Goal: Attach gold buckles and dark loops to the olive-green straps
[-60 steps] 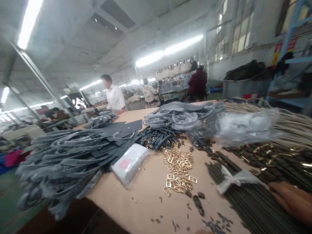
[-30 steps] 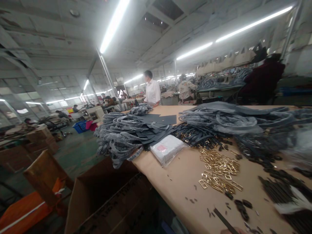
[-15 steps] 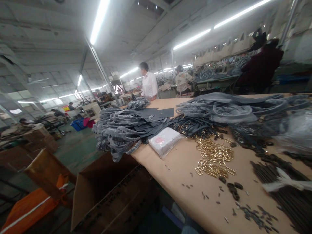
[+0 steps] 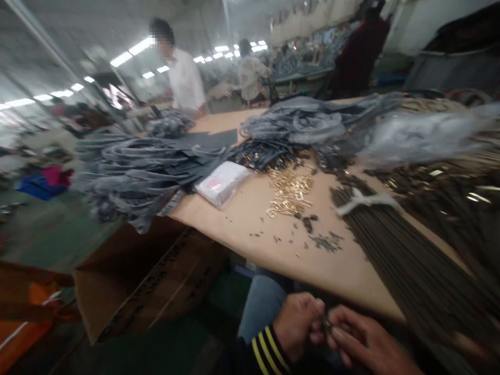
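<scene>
Left of the left hand (image 4: 297,325), a green floor (image 4: 50,239) spreads out, while strip lights (image 4: 130,47) glow along the distant ceiling (image 4: 78,31).

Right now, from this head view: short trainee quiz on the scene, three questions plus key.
1. What do the left hand and right hand hold between them?
A) a small dark piece
B) a roll of tape
C) a pair of scissors

2. True or false: the gold metal buckles lie loose on the tan table top, beside the white plastic packet.

3. What binds the bundle of long dark strips?

Key: 1) A. 2) True. 3) A white tie.
</scene>
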### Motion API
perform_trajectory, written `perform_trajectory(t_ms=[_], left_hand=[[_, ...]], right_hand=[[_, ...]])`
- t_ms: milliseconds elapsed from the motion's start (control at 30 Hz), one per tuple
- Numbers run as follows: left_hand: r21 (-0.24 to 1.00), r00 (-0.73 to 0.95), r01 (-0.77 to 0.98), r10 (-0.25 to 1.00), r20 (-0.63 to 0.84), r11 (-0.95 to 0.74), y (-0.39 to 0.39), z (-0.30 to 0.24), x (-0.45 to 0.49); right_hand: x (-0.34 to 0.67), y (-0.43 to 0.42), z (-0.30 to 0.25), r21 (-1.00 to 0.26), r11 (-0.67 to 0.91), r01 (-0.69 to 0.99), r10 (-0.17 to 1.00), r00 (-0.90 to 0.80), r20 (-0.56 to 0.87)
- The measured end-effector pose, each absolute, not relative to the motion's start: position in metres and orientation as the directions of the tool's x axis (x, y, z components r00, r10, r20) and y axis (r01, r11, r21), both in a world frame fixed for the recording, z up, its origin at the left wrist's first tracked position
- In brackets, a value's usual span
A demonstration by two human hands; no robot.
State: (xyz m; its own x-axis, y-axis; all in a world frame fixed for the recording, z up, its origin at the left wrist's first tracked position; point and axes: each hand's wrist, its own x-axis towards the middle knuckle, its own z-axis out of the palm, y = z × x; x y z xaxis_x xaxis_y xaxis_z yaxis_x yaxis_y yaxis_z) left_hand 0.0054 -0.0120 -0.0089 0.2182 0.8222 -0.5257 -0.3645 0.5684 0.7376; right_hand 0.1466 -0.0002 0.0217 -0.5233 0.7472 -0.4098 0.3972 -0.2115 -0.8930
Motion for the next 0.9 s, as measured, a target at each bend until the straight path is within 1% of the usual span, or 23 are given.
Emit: perform_trajectory(t_ms=[67,100,167,233,367,433,500,567,600,667,733,800,900], left_hand=[[0.676,0.319,-0.402,0.787,-0.528,0.617,-0.011,0.0,0.006],[0.643,0.362,-0.414,0.765,-0.533,0.644,-0.009,0.003,0.006],[0.592,0.413,-0.423,0.728,-0.548,0.686,-0.005,0.004,0.007],[0.575,0.43,-0.415,0.709,-0.559,0.705,-0.004,0.004,0.008],[0.613,0.402,-0.365,0.713,-0.575,0.701,-0.007,0.002,0.01],[0.688,0.333,-0.29,0.744,-0.579,0.666,-0.007,0.002,0.011],[0.823,0.188,-0.134,0.829,-0.526,0.552,-0.006,0.002,0.009],[0.931,0.036,0.107,0.934,-0.356,0.35,-0.006,0.003,0.007],[0.943,0.007,0.227,0.968,-0.251,0.242,-0.006,0.004,0.006],[0.922,0.055,0.382,0.994,-0.094,0.066,-0.009,0.006,0.003],[0.908,0.17,0.417,0.985,-0.032,-0.042,-0.012,0.007,0.0],[0.91,0.252,0.404,0.968,-0.011,-0.095,-0.015,0.009,-0.001],[0.899,0.254,0.417,0.967,0.022,-0.131,-0.017,0.01,0.0]], right_hand=[[0.144,0.0,0.019,-0.93,-0.306,0.203,0.724,-0.584,-0.366],[0.144,0.0,0.016,-0.928,-0.348,0.132,0.724,-0.591,-0.355],[0.145,0.001,0.013,-0.92,-0.391,0.019,0.741,-0.587,-0.327],[0.145,0.0,0.01,-0.91,-0.413,-0.045,0.754,-0.577,-0.314],[0.145,-0.003,0.007,-0.895,-0.434,-0.104,0.772,-0.555,-0.31],[0.145,-0.003,0.006,-0.891,-0.44,-0.109,0.775,-0.547,-0.316],[0.144,-0.003,0.006,-0.885,-0.455,-0.097,0.776,-0.532,-0.34],[0.144,-0.002,0.006,-0.877,-0.475,-0.078,0.773,-0.512,-0.374],[0.144,-0.002,0.006,-0.872,-0.484,-0.069,0.773,-0.501,-0.389],[0.144,-0.001,0.006,-0.867,-0.494,-0.062,0.777,-0.479,-0.408],[0.144,-0.001,0.005,-0.866,-0.497,-0.06,0.785,-0.457,-0.419],[0.145,-0.001,0.004,-0.867,-0.495,-0.05,0.79,-0.441,-0.426],[0.145,-0.002,0.002,-0.877,-0.48,-0.016,0.795,-0.431,-0.427]])
